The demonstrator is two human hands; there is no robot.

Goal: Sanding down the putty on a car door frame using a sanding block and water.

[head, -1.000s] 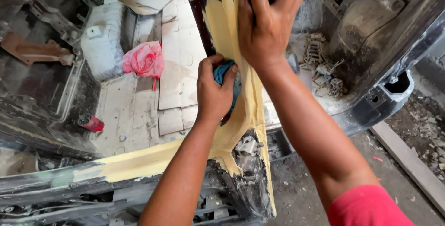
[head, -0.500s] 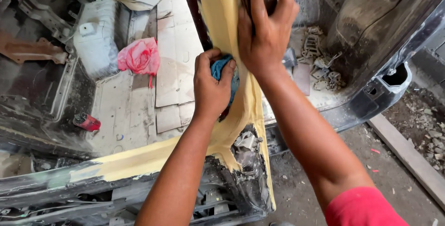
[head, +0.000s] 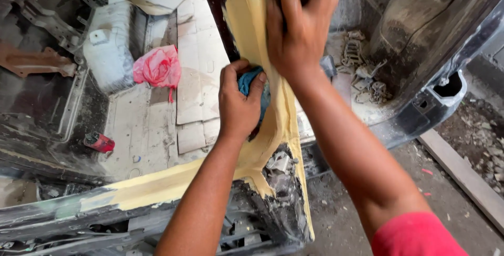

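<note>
- Fingers of the left hand (head: 239,103) are clenched around a blue cloth (head: 251,84), and they press it against the yellow filler (head: 251,22) on a car body panel (head: 52,219).
- Fingers of the right hand (head: 300,27) are spread flat and released, lying on the same yellow strip just above the cloth; they grasp nothing.
- The blue cloth sits between the left thumb and the other fingers, about in the middle of the picture, where the upright yellow strip meets the lower yellow band.
- The yellow filler runs down from the top edge and then turns to the left along the dark panel edge.
- The right arm has a red sleeve (head: 415,235) at the lower right corner.
- Behind the hands the inside of the car body is open, with a pale floor (head: 197,72) of flat pieces.
- A pink bag (head: 157,67) lies on this floor, well apart from the hands, beside a white container (head: 107,51).
- A small red can (head: 98,141) lies lower on the left, near the dark frame.
- Dirty ground (head: 341,219) shows under the right arm.
</note>
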